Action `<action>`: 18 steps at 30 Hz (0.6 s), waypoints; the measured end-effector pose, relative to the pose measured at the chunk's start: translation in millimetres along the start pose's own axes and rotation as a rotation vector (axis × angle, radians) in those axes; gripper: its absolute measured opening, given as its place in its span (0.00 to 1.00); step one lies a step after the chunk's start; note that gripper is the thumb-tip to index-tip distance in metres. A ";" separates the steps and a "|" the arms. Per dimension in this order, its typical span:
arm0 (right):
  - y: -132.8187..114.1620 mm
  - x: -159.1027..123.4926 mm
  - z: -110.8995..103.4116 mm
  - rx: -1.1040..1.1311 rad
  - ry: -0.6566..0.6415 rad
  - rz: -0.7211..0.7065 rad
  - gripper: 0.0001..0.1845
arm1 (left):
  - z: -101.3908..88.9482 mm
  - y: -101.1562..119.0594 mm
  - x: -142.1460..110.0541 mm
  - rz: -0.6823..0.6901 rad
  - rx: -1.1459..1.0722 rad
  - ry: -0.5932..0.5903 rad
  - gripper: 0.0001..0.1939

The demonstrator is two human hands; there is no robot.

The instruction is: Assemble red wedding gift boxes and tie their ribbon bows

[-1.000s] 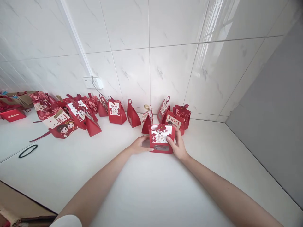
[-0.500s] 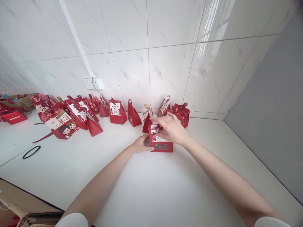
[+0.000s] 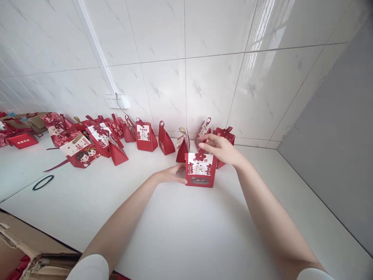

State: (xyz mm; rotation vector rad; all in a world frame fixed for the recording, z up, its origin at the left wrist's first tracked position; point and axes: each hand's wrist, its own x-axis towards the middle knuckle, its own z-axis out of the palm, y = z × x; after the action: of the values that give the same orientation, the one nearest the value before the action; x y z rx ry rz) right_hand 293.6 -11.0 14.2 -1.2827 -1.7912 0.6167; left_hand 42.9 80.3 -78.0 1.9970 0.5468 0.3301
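Observation:
A red gift box (image 3: pixel 200 181) stands upright on the white table, its front printed with a bridal couple and pierced by a small oval window. My left hand (image 3: pixel 171 174) grips its lower left side, the thumb at the front edge and the other fingers partly hidden behind. Above the box's top right corner is my right hand (image 3: pixel 223 149), thumb and forefinger apart beside the ribbon handle and the flower-shaped red tab (image 3: pixel 201 156). Whether those fingertips touch the ribbon, I cannot tell. Close behind stand a triangular red box (image 3: pixel 182 146) and another red box (image 3: pixel 227 134).
Several red gift boxes (image 3: pixel 146 139) line the wall, with more clustered at the left (image 3: pixel 83 153). A black ring-shaped band (image 3: pixel 43 182) lies on the table (image 3: pixel 180 229). At lower left is an open cardboard box (image 3: pixel 26 237). A socket (image 3: pixel 117 101) sits on the tiled wall.
My right hand has risen off the box's front and shifted right, uncovering the printed panel. The box's top now stands straighter. My left hand has slid slightly left along the side.

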 end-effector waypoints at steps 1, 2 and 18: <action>2.0 -1.0 -1.6 0.028 -0.042 0.007 0.23 | -8.9 11.9 -1.2 -0.020 -0.030 -0.028 0.42; 4.4 -1.8 -3.1 0.047 -0.080 0.010 0.22 | -17.2 25.4 -2.1 -0.034 -0.046 0.000 0.40; 11.4 -10.6 7.2 -0.137 0.026 -0.076 0.15 | 1.2 82.3 28.2 0.063 0.246 0.442 0.16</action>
State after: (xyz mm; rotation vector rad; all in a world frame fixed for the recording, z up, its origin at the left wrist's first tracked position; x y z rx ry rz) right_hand 295.1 -16.3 -2.0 -1.3001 -1.8787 0.4398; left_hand 87.2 60.9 -5.7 2.1901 0.8339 0.7865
